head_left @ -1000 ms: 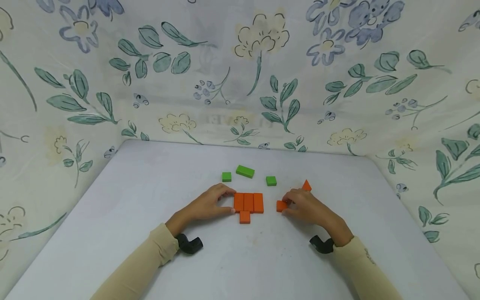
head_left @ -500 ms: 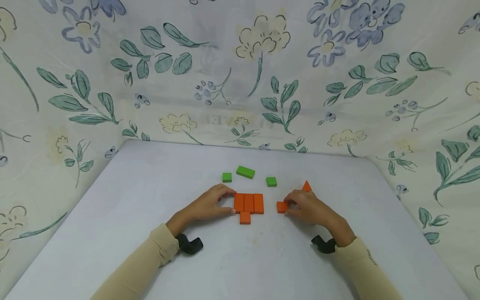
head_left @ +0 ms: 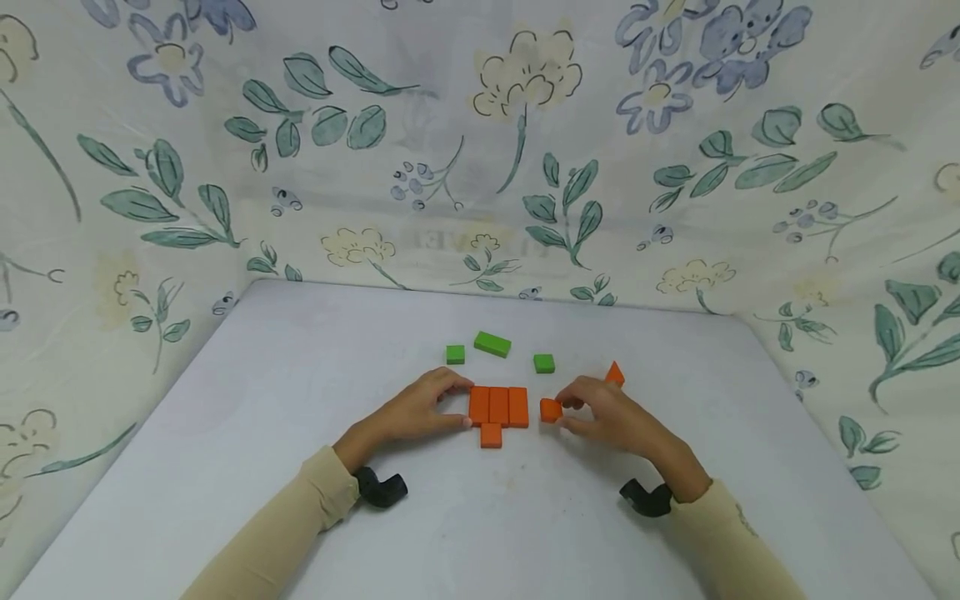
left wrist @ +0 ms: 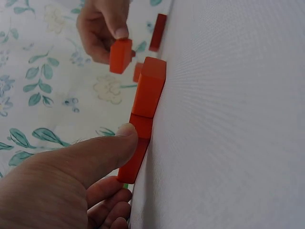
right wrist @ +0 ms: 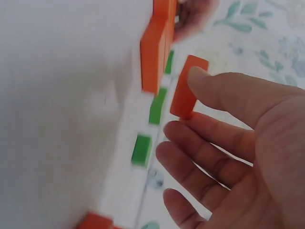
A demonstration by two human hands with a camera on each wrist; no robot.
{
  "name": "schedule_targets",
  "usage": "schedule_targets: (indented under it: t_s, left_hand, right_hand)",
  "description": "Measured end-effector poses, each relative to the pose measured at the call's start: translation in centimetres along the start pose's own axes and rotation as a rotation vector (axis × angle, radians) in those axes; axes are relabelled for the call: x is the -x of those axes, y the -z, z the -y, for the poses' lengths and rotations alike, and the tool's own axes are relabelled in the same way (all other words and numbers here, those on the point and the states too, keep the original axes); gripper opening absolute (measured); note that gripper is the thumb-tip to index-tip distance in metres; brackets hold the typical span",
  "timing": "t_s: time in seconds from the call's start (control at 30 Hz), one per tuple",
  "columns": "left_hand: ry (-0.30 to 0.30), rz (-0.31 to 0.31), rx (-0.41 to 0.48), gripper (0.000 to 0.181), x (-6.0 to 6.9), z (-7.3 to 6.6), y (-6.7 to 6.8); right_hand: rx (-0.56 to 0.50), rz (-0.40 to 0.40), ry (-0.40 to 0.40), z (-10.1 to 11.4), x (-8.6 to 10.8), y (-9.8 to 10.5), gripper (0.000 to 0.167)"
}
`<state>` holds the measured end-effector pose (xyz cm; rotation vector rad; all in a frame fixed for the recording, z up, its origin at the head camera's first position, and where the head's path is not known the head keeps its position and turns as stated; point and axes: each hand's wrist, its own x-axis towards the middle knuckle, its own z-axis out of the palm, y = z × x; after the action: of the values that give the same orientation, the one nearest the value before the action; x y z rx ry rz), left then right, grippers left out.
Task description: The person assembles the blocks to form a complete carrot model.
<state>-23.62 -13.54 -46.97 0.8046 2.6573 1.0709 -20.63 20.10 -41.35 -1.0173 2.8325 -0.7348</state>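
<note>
Three orange rectangular blocks stand side by side in a row on the white table, with a small orange square block touching the row's near side. My left hand pinches the leftmost of them at its far and near ends between index finger and thumb. Just right of the row, my right hand pinches another small orange block between thumb and index finger, raised off the table; the right wrist view shows this held block tilted. Behind the right hand lies an orange triangular block, partly hidden.
Beyond the row lie a green square block, a longer green block and a second green square block. A floral cloth hangs along the back and sides of the white table.
My right hand has lifted the small orange block and carried it a little left, closer to the row. The left hand stays in place.
</note>
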Motion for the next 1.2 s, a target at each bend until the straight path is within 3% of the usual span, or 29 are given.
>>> schedule_targets:
  t_s: [0.23, 0.87, 1.2]
  left_hand:
    - [0.016, -0.005, 0.010, 0.057, -0.1, 0.0, -0.3]
    - [0.018, -0.004, 0.012, 0.058, -0.1, -0.2, -0.2]
    - [0.005, -0.007, 0.008, 0.057, 0.0, -0.3, -0.1]
  right_hand:
    - [0.041, -0.030, 0.061, 2.1, 0.1, -1.0, 0.024]
    - [-0.069, 0.073, -0.128, 4.2, -1.5, -3.5, 0.029]
    - [-0.059, 0.065, -0.115, 4.3, -1.6, -4.1, 0.028]
